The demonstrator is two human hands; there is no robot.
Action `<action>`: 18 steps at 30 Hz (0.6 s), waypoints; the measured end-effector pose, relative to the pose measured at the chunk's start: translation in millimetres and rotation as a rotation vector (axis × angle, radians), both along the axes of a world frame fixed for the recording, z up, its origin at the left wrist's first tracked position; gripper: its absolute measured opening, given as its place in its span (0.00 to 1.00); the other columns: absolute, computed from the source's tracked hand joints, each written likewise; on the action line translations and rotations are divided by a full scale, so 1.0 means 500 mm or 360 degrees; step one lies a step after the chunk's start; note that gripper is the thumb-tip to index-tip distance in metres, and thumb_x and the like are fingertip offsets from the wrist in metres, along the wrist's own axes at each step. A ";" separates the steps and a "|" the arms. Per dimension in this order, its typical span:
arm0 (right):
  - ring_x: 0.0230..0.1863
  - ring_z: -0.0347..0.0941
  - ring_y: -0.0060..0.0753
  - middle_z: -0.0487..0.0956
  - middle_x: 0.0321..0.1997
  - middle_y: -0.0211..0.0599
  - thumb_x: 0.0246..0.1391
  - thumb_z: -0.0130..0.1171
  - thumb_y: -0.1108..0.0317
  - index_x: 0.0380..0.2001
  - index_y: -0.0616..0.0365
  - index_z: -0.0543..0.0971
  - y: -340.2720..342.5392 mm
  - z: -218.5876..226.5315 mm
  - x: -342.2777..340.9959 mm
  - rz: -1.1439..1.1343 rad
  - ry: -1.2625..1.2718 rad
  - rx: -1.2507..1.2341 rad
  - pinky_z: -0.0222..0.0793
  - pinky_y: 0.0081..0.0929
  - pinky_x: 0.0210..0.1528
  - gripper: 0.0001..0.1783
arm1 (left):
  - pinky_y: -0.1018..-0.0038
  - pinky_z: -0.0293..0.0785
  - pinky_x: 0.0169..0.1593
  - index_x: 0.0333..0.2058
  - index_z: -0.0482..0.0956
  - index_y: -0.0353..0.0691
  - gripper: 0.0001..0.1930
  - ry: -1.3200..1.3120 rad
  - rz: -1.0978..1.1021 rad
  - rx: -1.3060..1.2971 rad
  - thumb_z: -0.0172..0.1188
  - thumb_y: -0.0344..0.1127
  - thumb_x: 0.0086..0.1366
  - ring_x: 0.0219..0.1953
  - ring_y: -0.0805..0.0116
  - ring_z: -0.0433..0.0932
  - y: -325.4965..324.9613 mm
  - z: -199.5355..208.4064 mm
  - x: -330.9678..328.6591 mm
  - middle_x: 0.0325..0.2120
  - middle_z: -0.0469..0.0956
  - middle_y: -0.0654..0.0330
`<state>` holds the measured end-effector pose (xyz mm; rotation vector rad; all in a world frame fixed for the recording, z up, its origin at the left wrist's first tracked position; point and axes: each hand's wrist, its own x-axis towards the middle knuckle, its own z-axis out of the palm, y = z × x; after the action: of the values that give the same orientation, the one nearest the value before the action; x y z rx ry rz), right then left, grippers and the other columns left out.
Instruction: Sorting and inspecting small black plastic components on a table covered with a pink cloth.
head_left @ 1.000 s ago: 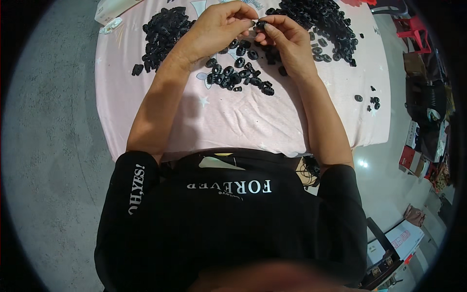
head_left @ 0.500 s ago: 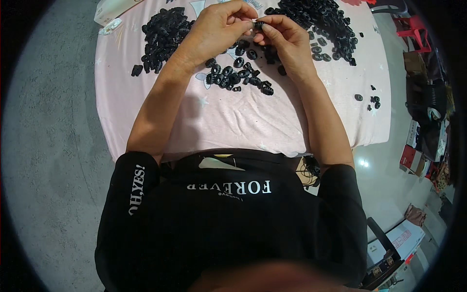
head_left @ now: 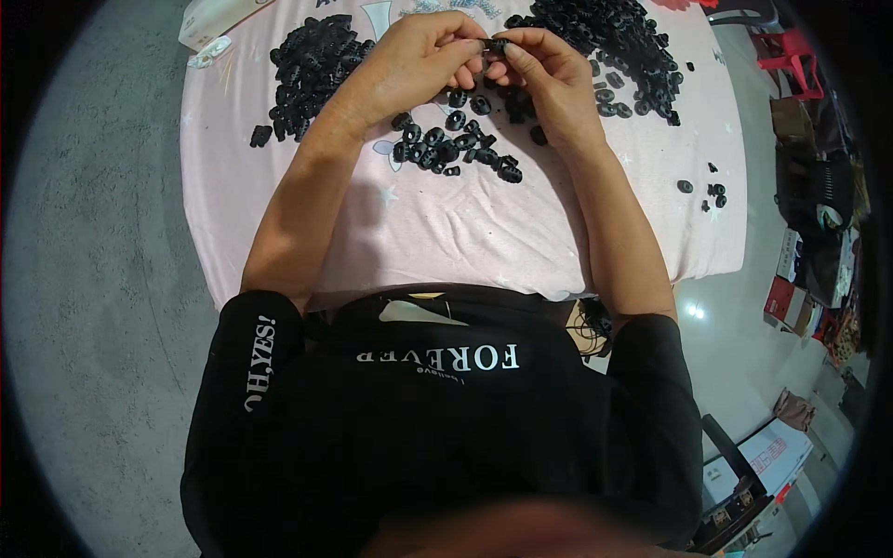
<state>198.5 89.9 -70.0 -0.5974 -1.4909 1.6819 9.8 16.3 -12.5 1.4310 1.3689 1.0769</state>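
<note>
My left hand (head_left: 409,65) and my right hand (head_left: 555,88) meet at the far part of the table, fingertips nearly touching. Between them both pinch a small black piece (head_left: 496,46), mostly covered by the fingers, so its exact kind cannot be made out. Just below the hands lies a loose scatter of small black ring-shaped parts (head_left: 449,149), some with an open middle. A dense heap of black parts (head_left: 314,70) sits beside my left forearm. Another big heap (head_left: 623,37) spreads beyond my right hand, with several flat oval pieces (head_left: 606,95) at its near edge.
A pale pink cloth (head_left: 465,228) with printed figures covers the table. A white box (head_left: 219,20) and a small crumpled packet (head_left: 210,52) lie at the far left corner. A few stray black parts (head_left: 717,190) rest near the right edge. Boxes (head_left: 789,302) and a red stool (head_left: 791,60) stand on the floor at right.
My left fingers have shifted very slightly, and more of the dark piece now shows between the fingertips. Both forearms and the heaps look the same.
</note>
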 end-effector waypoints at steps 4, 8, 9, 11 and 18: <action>0.36 0.80 0.19 0.84 0.37 0.33 0.69 0.58 0.70 0.50 0.63 0.80 0.001 0.001 0.002 0.0008 0.0009 -0.0040 0.75 0.15 0.42 0.11 | 0.81 0.77 0.37 0.43 0.82 0.33 0.11 0.0165 -0.0006 0.0020 0.54 0.34 0.73 0.31 0.79 0.80 0.002 0.002 0.000 0.29 0.82 0.63; 0.36 0.79 0.19 0.84 0.37 0.32 0.69 0.58 0.69 0.50 0.62 0.80 -0.003 0.006 0.000 -0.0007 0.0000 -0.0020 0.75 0.15 0.41 0.11 | 0.80 0.77 0.37 0.41 0.81 0.33 0.11 0.0233 0.0023 0.0062 0.54 0.34 0.73 0.31 0.78 0.80 -0.002 0.003 0.007 0.29 0.82 0.63; 0.36 0.79 0.18 0.84 0.37 0.32 0.69 0.58 0.69 0.50 0.62 0.80 -0.002 0.005 0.002 -0.0004 0.0006 -0.0036 0.75 0.15 0.41 0.11 | 0.80 0.77 0.37 0.41 0.81 0.33 0.11 0.0233 0.0023 0.0062 0.54 0.34 0.73 0.31 0.78 0.80 -0.001 0.003 0.008 0.29 0.82 0.63; 0.36 0.79 0.18 0.84 0.37 0.32 0.69 0.58 0.69 0.50 0.62 0.80 -0.002 0.006 0.003 -0.0001 0.0012 -0.0052 0.74 0.15 0.41 0.11 | 0.79 0.77 0.38 0.40 0.80 0.33 0.11 0.0199 0.0008 0.0116 0.52 0.35 0.73 0.31 0.77 0.80 -0.001 0.001 0.011 0.30 0.81 0.63; 0.36 0.79 0.18 0.84 0.37 0.32 0.69 0.58 0.69 0.50 0.62 0.80 0.002 -0.001 0.002 0.0009 0.0068 -0.0114 0.74 0.15 0.41 0.11 | 0.78 0.78 0.38 0.40 0.78 0.34 0.11 0.0110 0.0007 0.0131 0.52 0.36 0.75 0.32 0.77 0.80 0.012 -0.023 0.006 0.30 0.81 0.63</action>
<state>199.6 90.8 -70.3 -0.5922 -1.4081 1.7478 12.8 22.1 -23.8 1.5385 1.3904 1.1070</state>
